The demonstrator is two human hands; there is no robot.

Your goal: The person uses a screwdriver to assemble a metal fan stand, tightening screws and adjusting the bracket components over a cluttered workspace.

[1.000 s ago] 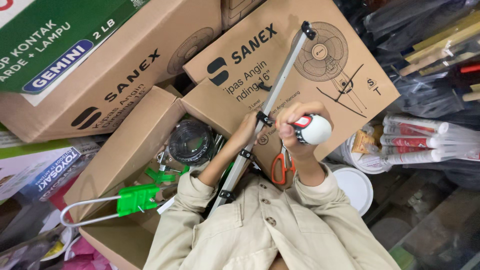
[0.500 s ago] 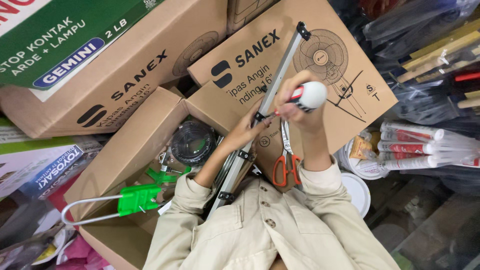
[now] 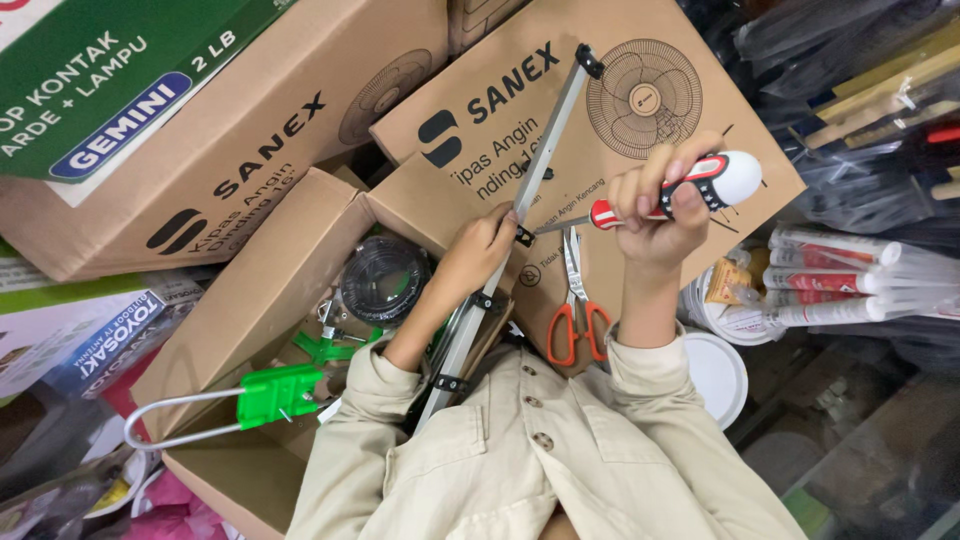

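My left hand (image 3: 488,246) grips a long square metal bar (image 3: 548,142) with black clips, which slants from my chest up across a cardboard box. My right hand (image 3: 655,215) is closed around a screwdriver (image 3: 715,180) with a red, white and black handle. The screwdriver lies nearly level, and its tip touches the bar right beside my left fingers. Orange-handled scissors (image 3: 574,322) lie on the box just below the screwdriver, between my forearms.
An open cardboard box (image 3: 255,300) at left holds a black cable coil (image 3: 385,280), green plastic parts (image 3: 278,392) and a U-shaped metal loop (image 3: 160,430). Fan-printed boxes (image 3: 690,120) are stacked behind. At right are a white bucket (image 3: 700,310), a lid (image 3: 718,372) and sealant tubes (image 3: 835,282).
My right hand has risen and moved right with the screwdriver, turning it level so its tip meets the bar. My left hand stays on the bar.
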